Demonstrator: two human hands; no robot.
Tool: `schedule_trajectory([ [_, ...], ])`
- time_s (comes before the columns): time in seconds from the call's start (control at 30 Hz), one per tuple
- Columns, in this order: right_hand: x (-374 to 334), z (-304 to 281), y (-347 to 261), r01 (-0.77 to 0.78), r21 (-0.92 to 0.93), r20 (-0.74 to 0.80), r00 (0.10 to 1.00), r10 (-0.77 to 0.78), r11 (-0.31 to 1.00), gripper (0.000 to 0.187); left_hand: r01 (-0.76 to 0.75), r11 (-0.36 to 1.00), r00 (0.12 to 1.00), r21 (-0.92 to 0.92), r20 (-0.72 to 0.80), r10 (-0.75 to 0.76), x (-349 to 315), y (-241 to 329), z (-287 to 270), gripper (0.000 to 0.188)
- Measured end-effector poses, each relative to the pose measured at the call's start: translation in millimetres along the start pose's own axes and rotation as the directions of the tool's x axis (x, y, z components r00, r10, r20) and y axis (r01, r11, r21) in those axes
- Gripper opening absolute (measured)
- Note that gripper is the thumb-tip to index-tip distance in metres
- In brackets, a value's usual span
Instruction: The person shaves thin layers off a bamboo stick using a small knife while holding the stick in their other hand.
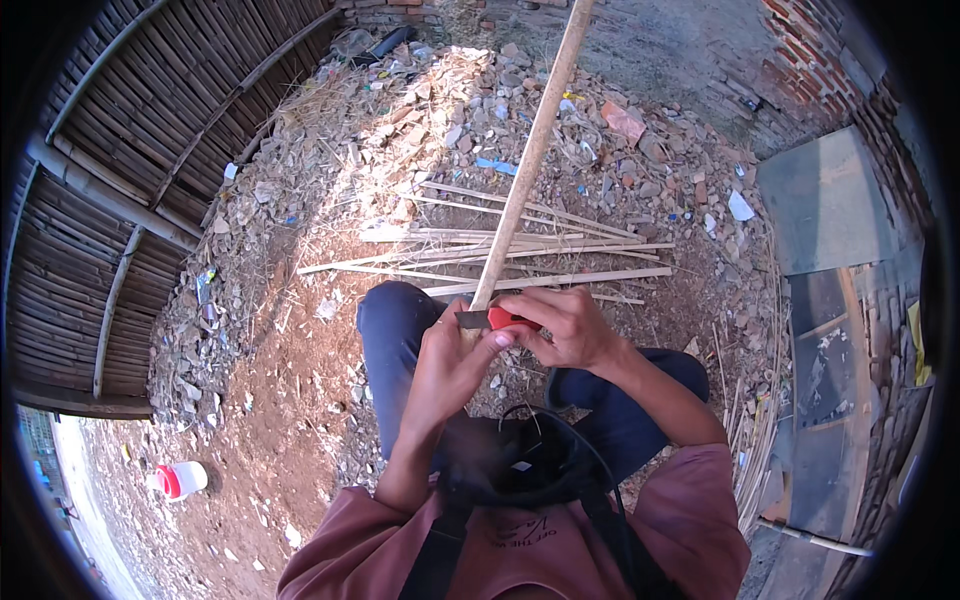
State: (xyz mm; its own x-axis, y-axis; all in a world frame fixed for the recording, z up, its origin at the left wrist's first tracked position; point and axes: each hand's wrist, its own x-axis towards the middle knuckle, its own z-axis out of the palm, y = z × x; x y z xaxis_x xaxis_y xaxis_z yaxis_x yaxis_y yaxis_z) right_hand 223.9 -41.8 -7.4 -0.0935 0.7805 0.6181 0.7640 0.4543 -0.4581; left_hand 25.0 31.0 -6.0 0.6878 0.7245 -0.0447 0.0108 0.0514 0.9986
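Note:
A long pale bamboo pole rises away from me at a slant, its near end between my hands. My left hand is closed round that near end, the thumb reaching toward the right. In my right hand is a knife with a short red handle, gripped between fingers and thumb. Its dark blade points left and lies across the end of the pole, close to my left fingers. Just beyond my hands, several split bamboo strips lie crosswise on the ground.
Rubble and litter cover the ground toward a brick wall. A bamboo-slat wall stands at the left. A white container with a red lid sits at lower left. Grey boards lean at the right. My bent knees flank my hands.

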Motion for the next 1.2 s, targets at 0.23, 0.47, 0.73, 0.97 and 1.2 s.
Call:
schedule_trajectory([
  [0.23,0.2,1.0,-6.6,-0.057,-0.066,-0.002,0.998,0.057,0.996,0.03,-0.024,0.999,0.998,-0.046,-0.063,0.021,2.0,-2.8,2.1,0.032],
  [0.47,0.5,4.9,-8.1,-0.078,-0.132,-0.047,0.996,0.072,0.988,0.034,0.057,0.998,0.998,-0.021,-0.021,-0.058,5.7,-4.8,-4.7,0.028],
  [0.73,1.0,8.1,-8.9,-0.078,-0.142,-0.094,0.993,0.065,0.987,0.034,0.023,0.999,0.999,-0.043,-0.029,-0.025,7.2,-1.4,-2.0,0.023],
  [0.97,3.5,3.8,-10.2,-0.089,-0.203,-0.081,0.994,0.074,0.975,0.033,0.052,0.998,0.998,-0.042,-0.043,-0.053,8.0,10.2,-0.9,0.02],
  [1.2,23.5,-25.1,19.5,-0.203,-0.177,-0.304,0.942,0.142,0.963,0.029,0.139,0.99,0.99,-0.023,0.018,-0.138,-4.7,0.9,-2.6,0.033],
])
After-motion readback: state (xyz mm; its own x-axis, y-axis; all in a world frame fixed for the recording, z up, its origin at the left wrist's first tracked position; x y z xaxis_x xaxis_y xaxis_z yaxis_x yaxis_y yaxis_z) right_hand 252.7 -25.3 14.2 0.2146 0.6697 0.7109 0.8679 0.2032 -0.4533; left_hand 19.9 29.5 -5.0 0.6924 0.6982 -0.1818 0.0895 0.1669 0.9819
